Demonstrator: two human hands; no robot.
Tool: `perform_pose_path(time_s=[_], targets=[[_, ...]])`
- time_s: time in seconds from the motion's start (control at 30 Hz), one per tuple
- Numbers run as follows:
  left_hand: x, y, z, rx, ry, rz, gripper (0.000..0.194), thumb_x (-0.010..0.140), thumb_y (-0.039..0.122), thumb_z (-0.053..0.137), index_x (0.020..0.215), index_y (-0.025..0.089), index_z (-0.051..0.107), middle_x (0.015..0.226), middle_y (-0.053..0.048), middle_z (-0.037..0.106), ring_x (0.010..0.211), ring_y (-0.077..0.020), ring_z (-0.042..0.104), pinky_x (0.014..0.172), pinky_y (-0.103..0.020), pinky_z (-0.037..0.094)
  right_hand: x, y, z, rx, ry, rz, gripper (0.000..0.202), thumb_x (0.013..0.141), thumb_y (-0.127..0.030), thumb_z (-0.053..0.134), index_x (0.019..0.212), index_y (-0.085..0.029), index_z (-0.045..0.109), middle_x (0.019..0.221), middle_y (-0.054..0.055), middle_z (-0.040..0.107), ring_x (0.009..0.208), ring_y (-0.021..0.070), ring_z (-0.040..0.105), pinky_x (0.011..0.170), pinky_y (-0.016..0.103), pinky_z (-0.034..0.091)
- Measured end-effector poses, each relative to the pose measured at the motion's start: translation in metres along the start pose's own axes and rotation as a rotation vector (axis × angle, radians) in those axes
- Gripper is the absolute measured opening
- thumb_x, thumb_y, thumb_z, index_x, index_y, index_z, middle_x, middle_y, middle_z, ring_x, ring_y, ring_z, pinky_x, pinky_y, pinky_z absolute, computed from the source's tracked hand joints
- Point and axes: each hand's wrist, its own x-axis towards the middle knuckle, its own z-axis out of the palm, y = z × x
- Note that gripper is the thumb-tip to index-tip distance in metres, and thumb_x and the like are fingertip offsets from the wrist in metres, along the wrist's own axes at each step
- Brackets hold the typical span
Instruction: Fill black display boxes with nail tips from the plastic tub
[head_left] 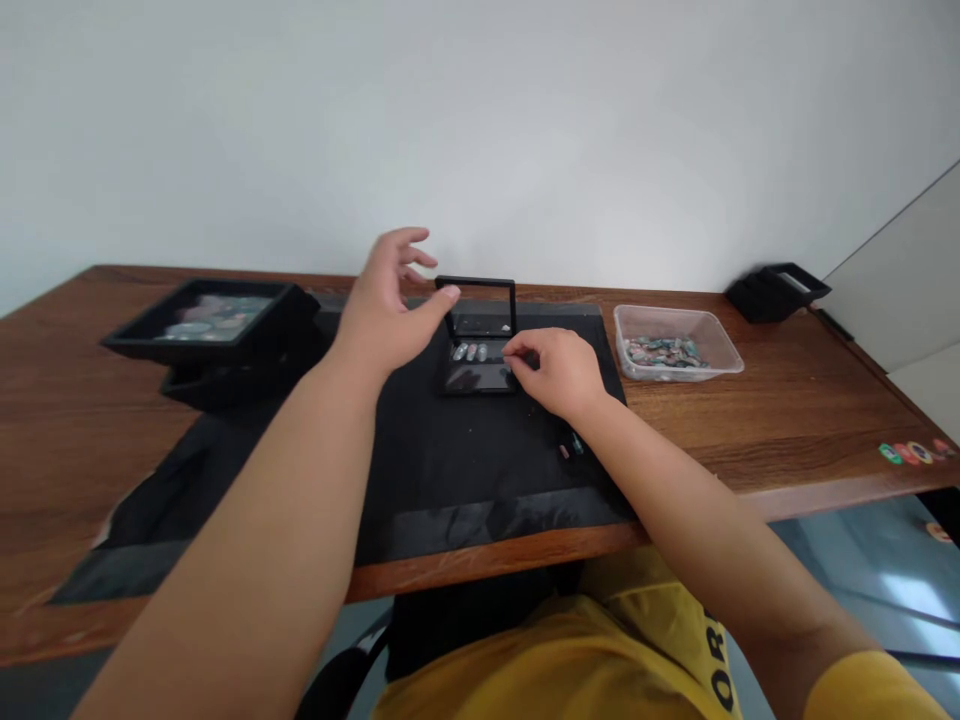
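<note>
We hold our left hand [394, 300] open above the tabletop [750, 420], its fingers spread and its thumb at the raised lid [476, 281] of a small black case [480, 378]; whether the thumb touches the lid we cannot tell. The case lies between our two hands on a black mat [465, 470], with three shiny oval pieces [471, 352] in a row inside, just left of our right hand's fingertips. Our right hand [559, 368] is at the case's right side, thumb and finger drawn close together; we cannot tell whether they grip anything. Two loose bits [564, 452] lie on the mat on the near side of our right hand. To the right of that hand is a clear tub [641, 318] with many small coloured pieces [664, 352] in it, and farther right sits a black container [772, 292]. Left of our left hand are stacked black cases [169, 350].
</note>
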Motion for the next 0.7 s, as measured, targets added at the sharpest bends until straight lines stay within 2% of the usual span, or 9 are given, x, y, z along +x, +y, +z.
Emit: perform_pose_path(time_s=[0.07, 0.1, 0.13, 0.2, 0.3, 0.53, 0.7], targets=[[0.002, -0.013, 0.01, -0.024, -0.06, 0.05, 0.085, 0.089, 0.038, 0.072, 0.163, 0.02, 0.035, 0.162, -0.014, 0.052, 0.145, -0.0319, 0.052, 0.121, -0.047, 0.042, 0.002, 0.0, 0.001, -0.073, -0.01, -0.014, 0.016, 0.096, -0.022, 0.067, 0.101, -0.024, 0.081, 0.107, 0.003, 0.083, 0.105, 0.025, 0.071, 0.087, 0.035, 0.049], [0.003, -0.018, 0.015, -0.044, -0.089, 0.045, 0.083, 0.087, 0.036, 0.071, 0.162, 0.021, 0.04, 0.159, -0.014, 0.056, 0.146, -0.0327, 0.052, 0.122, -0.048, 0.042, 0.003, 0.0, 0.0, -0.107, -0.019, -0.017, 0.016, 0.097, -0.021, 0.066, 0.102, -0.024, 0.081, 0.108, 0.004, 0.083, 0.107, 0.0258, 0.07, 0.087, 0.035, 0.049], [0.004, -0.021, 0.018, -0.063, -0.14, 0.04, 0.075, 0.089, 0.037, 0.068, 0.159, 0.022, 0.046, 0.154, -0.013, 0.062, 0.141, -0.0316, 0.058, 0.118, -0.047, 0.046, 0.003, 0.0, 0.0, -0.136, -0.03, -0.021, 0.017, 0.097, -0.021, 0.065, 0.103, -0.024, 0.081, 0.11, 0.005, 0.083, 0.109, 0.0264, 0.069, 0.088, 0.036, 0.049], [0.004, -0.024, 0.023, -0.117, -0.159, 0.011, 0.064, 0.091, 0.04, 0.065, 0.151, 0.02, 0.057, 0.135, -0.013, 0.073, 0.122, -0.0298, 0.07, 0.106, -0.045, 0.055, 0.003, -0.001, -0.001, -0.181, -0.059, -0.035, 0.019, 0.099, -0.021, 0.063, 0.104, -0.023, 0.082, 0.11, 0.006, 0.082, 0.11, 0.0272, 0.067, 0.088, 0.036, 0.048], [0.002, -0.022, 0.023, -0.15, -0.155, -0.006, 0.054, 0.092, 0.042, 0.064, 0.141, 0.019, 0.065, 0.119, -0.012, 0.079, 0.101, -0.0263, 0.075, 0.095, -0.041, 0.059, 0.002, -0.003, -0.002, -0.216, -0.102, -0.067, 0.023, 0.101, -0.022, 0.06, 0.106, -0.021, 0.083, 0.11, 0.007, 0.082, 0.11, 0.0278, 0.066, 0.087, 0.037, 0.048], [-0.003, -0.01, 0.016, -0.062, -0.163, 0.014, 0.049, 0.092, 0.045, 0.065, 0.136, 0.023, 0.071, 0.109, -0.006, 0.08, 0.088, -0.0226, 0.072, 0.086, -0.035, 0.059, 0.001, -0.005, 0.002, -0.162, -0.123, -0.057, 0.018, 0.1, -0.024, 0.066, 0.105, -0.021, 0.083, 0.106, 0.007, 0.082, 0.105, 0.0262, 0.065, 0.089, 0.036, 0.047], [-0.001, -0.018, 0.019, -0.081, -0.163, 0.005, 0.054, 0.091, 0.043, 0.066, 0.141, 0.023, 0.068, 0.111, -0.007, 0.08, 0.084, -0.0216, 0.07, 0.081, -0.035, 0.057, 0.0, 0.0, -0.002, -0.087, -0.108, -0.062, 0.016, 0.097, -0.017, 0.066, 0.1, -0.022, 0.08, 0.107, 0.006, 0.081, 0.105, 0.0244, 0.065, 0.092, 0.035, 0.046]])
